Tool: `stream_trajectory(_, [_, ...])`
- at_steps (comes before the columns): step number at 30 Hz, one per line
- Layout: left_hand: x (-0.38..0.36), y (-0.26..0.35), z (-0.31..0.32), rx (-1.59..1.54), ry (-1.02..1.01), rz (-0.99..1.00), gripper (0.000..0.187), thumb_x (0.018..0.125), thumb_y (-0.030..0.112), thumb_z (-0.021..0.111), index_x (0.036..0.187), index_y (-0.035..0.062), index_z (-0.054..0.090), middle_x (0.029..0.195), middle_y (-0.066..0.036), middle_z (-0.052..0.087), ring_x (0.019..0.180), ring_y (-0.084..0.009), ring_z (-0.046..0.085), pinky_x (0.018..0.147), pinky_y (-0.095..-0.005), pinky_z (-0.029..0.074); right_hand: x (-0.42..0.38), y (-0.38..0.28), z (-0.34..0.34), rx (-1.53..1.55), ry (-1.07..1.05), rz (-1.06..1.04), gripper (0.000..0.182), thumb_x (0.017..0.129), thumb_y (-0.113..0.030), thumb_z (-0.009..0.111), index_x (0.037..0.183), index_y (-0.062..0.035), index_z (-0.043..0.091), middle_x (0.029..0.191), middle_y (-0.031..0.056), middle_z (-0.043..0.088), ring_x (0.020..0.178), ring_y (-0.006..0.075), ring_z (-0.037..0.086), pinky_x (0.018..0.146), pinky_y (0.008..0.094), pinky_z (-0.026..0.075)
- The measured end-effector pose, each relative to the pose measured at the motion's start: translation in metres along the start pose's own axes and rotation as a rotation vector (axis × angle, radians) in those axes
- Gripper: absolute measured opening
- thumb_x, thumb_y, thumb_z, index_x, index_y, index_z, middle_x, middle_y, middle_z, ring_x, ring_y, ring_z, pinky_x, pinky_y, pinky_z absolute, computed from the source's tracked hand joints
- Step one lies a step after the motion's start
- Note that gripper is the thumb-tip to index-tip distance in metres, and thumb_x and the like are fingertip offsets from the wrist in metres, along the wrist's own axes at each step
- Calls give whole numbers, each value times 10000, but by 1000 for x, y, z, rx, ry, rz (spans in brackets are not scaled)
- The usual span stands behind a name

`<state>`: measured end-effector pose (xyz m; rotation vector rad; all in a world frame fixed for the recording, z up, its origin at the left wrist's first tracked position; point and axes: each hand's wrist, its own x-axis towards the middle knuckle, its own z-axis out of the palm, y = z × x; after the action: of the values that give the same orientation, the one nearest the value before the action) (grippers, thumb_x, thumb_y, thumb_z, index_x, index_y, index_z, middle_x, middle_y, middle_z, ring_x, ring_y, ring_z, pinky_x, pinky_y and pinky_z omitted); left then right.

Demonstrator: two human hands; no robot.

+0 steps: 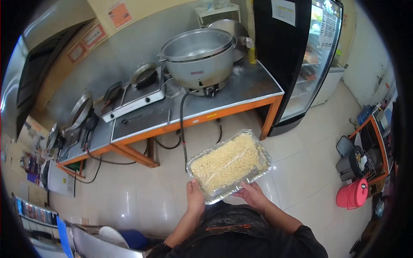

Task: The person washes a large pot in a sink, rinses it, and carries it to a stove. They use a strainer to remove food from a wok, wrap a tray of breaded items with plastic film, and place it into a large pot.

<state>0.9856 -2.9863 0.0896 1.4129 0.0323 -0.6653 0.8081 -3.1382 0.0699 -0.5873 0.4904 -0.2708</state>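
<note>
A rectangular foil tray (pixel 208 199) full of pale yellow, crumbly-looking food (pixel 228 163) is held out in front of my body, above the floor. Shiny clear wrap seems to stretch over its top. My left hand (pixel 195 195) grips the tray's near left edge, thumb on the rim. On the near right edge, my right hand (pixel 253 194) has its thumb over the rim and its fingers underneath. The undersides of both grips are partly hidden by the tray.
Beyond the tray stands an orange-framed worktable (pixel 241 92) bearing a large gas cooker pot (pixel 198 64) and a two-burner stove (pixel 137 96). A glass-door fridge (pixel 307 64) is at its right. A red bucket (pixel 352 194) and grey bin (pixel 349 161) stand farther right; hoses (pixel 183 129) hang below the table.
</note>
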Motion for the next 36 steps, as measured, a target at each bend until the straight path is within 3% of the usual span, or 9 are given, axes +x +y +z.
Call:
stream_trajectory(7, [115, 30, 141, 203, -360, -26, 482, 1073, 394, 338, 1315, -6, 454, 1234, -112, 562, 1108, -171, 529, 992, -311, 411, 66, -112, -34, 56, 203, -367, 460, 941, -205, 585, 1326, -5, 431, 1249, 159, 584, 1139, 312, 599, 939, 528, 502])
stream_trajectory(11, [195, 84, 217, 225, -573, -161, 611, 1032, 562, 288, 1245, 18, 467, 1128, -148, 588, 954, -219, 601, 818, -373, 493, 109, -187, -72, -3, 291, -422, 577, 888, -370, 590, 1336, -26, 471, 1309, 129, 573, 1187, 320, 576, 1011, 557, 442])
stream_trajectory(18, [331, 148, 363, 394, -594, 31, 542, 1022, 508, 405, 1181, 9, 545, 1116, -133, 627, 909, -236, 645, 767, -367, 520, 139, -304, -103, 63, 446, -657, 550, 841, -318, 601, 1279, 0, 505, 1189, 118, 608, 1112, 253, 599, 991, 422, 470])
stream_trajectory(22, [378, 201, 483, 330, -645, 471, 359, 1014, 363, 518, 1059, 17, 599, 977, -82, 663, 825, -162, 644, 690, -284, 506, 150, -381, -130, 20, 459, -602, 487, 810, -305, 604, 1202, -22, 545, 1052, 98, 632, 969, 244, 625, 895, 404, 500])
stream_trajectory(25, [403, 270, 589, 352, -478, 1025, 261, 970, 270, 613, 980, 9, 620, 856, -49, 650, 762, -123, 595, 695, -298, 496, 183, -431, -162, -58, 377, -493, 453, 804, -302, 614, 1161, -29, 562, 1030, 95, 629, 932, 240, 630, 869, 406, 511])
stream_trajectory(26, [422, 294, 624, 441, -359, 1262, 278, 926, 278, 658, 936, 2, 634, 850, -88, 649, 749, -182, 612, 717, -338, 501, 202, -443, -185, -55, 323, -435, 655, 762, -313, 674, 1316, -17, 489, 1152, 141, 620, 1029, 289, 635, 874, 426, 534])
stream_trajectory(28, [450, 337, 684, 782, -89, 1411, 353, 855, 324, 664, 987, -3, 666, 997, -230, 651, 942, -378, 635, 823, -431, 502, 253, -462, -226, -53, 267, -353, 565, 758, -303, 686, 1230, -24, 550, 1061, 119, 642, 962, 247, 647, 813, 397, 543])
stream_trajectory(31, [537, 373, 757, 1233, -96, 1256, 430, 826, 380, 667, 1056, 17, 674, 1084, -217, 633, 1080, -391, 599, 928, -439, 486, 317, -510, -224, -84, 151, -264, 675, 762, -230, 671, 1348, 33, 466, 1280, 141, 581, 1182, 268, 547, 1034, 404, 410])
stream_trajectory(36, [634, 387, 805, 1868, -45, 1100, 672, 752, 485, 724, 1311, 138, 585, 1412, -132, 503, 1332, -345, 452, 1057, -491, 416, 366, -552, -227, -130, 75, -211, 780, 763, -224, 674, 1431, 28, 359, 1369, 139, 517, 1250, 274, 497, 1092, 373, 341])
